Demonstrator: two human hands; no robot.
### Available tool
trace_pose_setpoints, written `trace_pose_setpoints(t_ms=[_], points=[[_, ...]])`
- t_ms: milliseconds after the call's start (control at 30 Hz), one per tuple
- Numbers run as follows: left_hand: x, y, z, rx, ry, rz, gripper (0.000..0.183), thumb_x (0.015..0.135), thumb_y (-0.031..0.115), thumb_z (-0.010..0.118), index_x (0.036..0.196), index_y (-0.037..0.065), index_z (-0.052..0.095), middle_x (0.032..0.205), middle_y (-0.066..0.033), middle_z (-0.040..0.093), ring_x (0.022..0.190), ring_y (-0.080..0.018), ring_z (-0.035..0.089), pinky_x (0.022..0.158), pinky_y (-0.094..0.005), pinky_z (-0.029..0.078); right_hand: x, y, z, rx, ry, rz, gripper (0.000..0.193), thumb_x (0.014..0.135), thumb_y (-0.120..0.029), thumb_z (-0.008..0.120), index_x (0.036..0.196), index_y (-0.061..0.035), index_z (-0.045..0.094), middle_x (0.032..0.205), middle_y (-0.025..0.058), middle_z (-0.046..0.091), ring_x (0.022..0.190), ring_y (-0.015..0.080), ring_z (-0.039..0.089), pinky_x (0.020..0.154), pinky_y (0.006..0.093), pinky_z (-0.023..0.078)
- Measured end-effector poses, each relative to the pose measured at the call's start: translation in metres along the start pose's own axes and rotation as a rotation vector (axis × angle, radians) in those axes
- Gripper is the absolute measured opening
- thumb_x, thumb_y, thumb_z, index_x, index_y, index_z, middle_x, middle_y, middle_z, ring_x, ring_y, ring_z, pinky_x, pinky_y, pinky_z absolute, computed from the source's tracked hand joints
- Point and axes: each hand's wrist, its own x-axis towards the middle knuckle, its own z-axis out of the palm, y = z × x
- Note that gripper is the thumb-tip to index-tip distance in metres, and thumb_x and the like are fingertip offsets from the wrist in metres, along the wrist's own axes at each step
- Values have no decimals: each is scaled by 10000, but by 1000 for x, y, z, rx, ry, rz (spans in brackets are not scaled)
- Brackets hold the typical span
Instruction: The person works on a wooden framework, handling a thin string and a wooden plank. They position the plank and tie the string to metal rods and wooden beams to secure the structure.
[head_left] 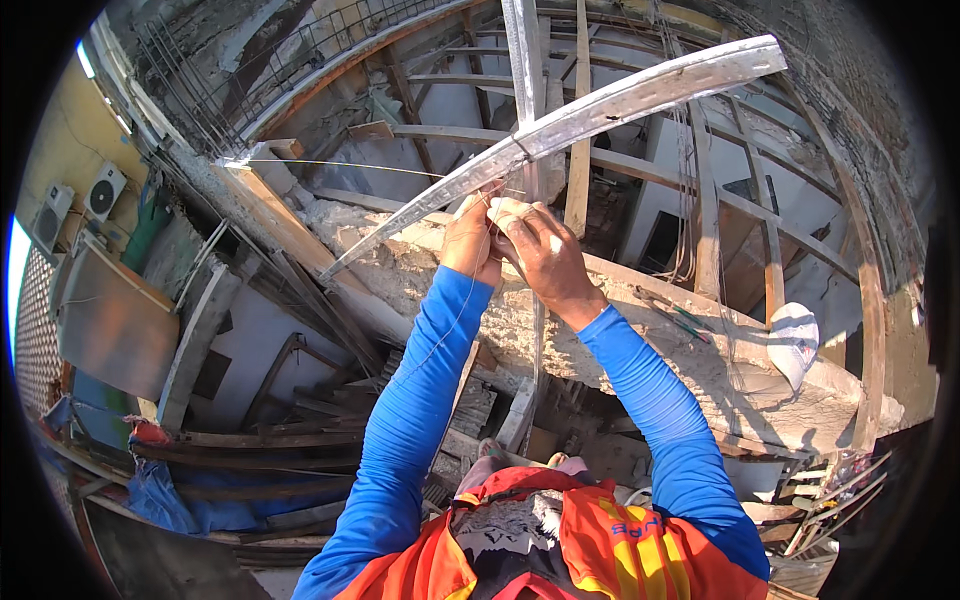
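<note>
Close together at the centre, my left hand and my right hand are both closed, fingertips pinching a thin string. One loose length of this string hangs from my hands along my left forearm. Just above my fingers, a long grey metal channel slants from lower left to upper right. It crosses an upright metal channel, with a dark tie near the crossing. A taut pale line runs from a wooden board at left toward the metal. What lies inside my fingers is partly hidden.
Below my hands runs a rough, broken wall top, with a white cap at its right. Wooden beams span an open drop beyond. Steel mesh stands far left; timber and blue tarp lie lower left.
</note>
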Motion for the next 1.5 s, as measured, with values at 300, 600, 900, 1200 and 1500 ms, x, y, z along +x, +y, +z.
trace_pose_setpoints(t_ms=[300,600,900,1200,1500], points=[[-15,14,26,-38,155,-20,295,1009,267,618,1223,66,598,898,-39,570,732,-150,580,683,-310,583,-6,46,-33,496,28,484,211,967,-212,662,1118,-64,660,1064,128,682,979,327,669,823,390,545],[-8,6,21,95,166,63,394,990,355,638,1261,72,598,905,-43,593,737,-137,579,692,-305,560,74,121,-12,965,-714,636,307,930,-281,697,1098,-24,718,947,23,690,844,106,612,768,287,506],[-1,-4,37,157,296,161,265,1004,208,502,1154,23,618,821,-67,582,649,-163,601,600,-343,599,88,141,11,931,-998,622,423,837,-318,799,1112,-2,737,1104,65,713,1028,151,611,927,304,449],[5,-7,27,63,257,169,253,1014,173,462,1190,39,586,884,-77,618,647,-162,604,588,-341,593,95,139,19,1177,-1193,666,543,867,-368,783,1262,-13,676,1246,67,678,1167,168,590,1007,312,432],[5,-12,19,122,190,184,341,1050,329,509,1232,56,602,966,-84,634,750,-165,608,661,-314,557,81,142,24,1165,-1018,774,461,842,-312,815,1177,-8,724,1160,117,710,1150,213,608,1001,346,434]])
